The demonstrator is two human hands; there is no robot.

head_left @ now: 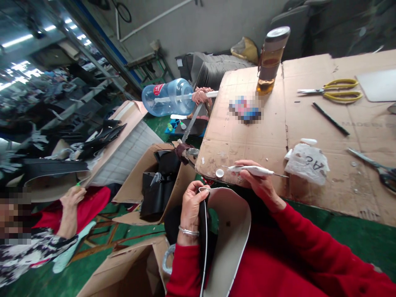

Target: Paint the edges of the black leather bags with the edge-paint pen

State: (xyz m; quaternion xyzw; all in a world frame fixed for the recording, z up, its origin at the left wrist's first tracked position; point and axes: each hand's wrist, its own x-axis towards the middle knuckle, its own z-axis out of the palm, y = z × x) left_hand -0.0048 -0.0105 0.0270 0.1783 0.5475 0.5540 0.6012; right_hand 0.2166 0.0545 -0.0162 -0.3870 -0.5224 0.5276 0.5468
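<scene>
My left hand (189, 208), with a bracelet at the wrist, is closed on the upper edge of a curved panel (232, 231). The panel is black on one side and pale grey on the other, with a white rim; a thin white cord or edging strip loops at my fingertips. In my right hand (260, 183) is a slim white-handled tool (255, 170), held level over the table edge. A thin metal tip sticks out to its right, and its left end is also narrow. Just left of that hand, a small white cap (219, 173) sits on the cardboard.
On the cardboard-covered table (247, 142) are a tea bottle (272, 60), yellow-handled scissors (337, 90), a black stick (331, 119), a marked plastic bag (307, 165) and dark shears (383, 171). Left stand a box of black pieces (162, 181) and a co-worker's hand (73, 198).
</scene>
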